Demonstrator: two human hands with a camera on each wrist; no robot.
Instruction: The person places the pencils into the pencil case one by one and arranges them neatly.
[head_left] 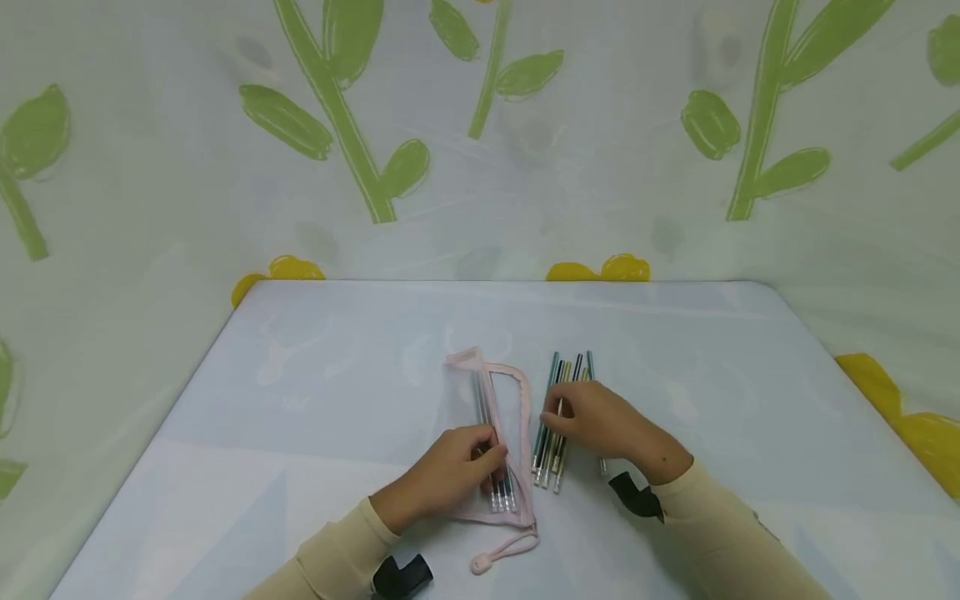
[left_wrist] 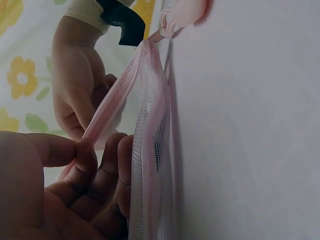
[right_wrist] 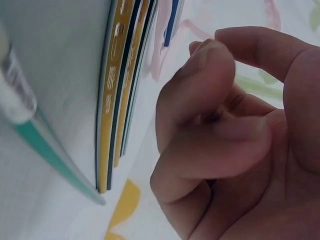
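Note:
A mesh pencil case (head_left: 524,417) with pink zipper edging lies on the table, several pencils (head_left: 486,400) inside it. My left hand (head_left: 453,462) pinches its edging between thumb and index finger; in the left wrist view the mesh (left_wrist: 150,110) gapes beside the other fingers. Right of the case lie several loose pencils (head_left: 555,467), teal, dark and gold, their eraser ends towards me. Above them is my right hand (head_left: 603,417), its fingers loosely bent. Nothing shows between those fingers (right_wrist: 215,145) in the right wrist view. A teal pencil (right_wrist: 45,150) lies apart from the bunch.
The case's pink pull loop (head_left: 510,546) trails towards the front of the white table (head_left: 300,417). A black wrist mount (head_left: 636,496) sits at the right cuff, and another (head_left: 402,577) at the left. Behind the table hangs a leaf-patterned curtain (head_left: 600,192).

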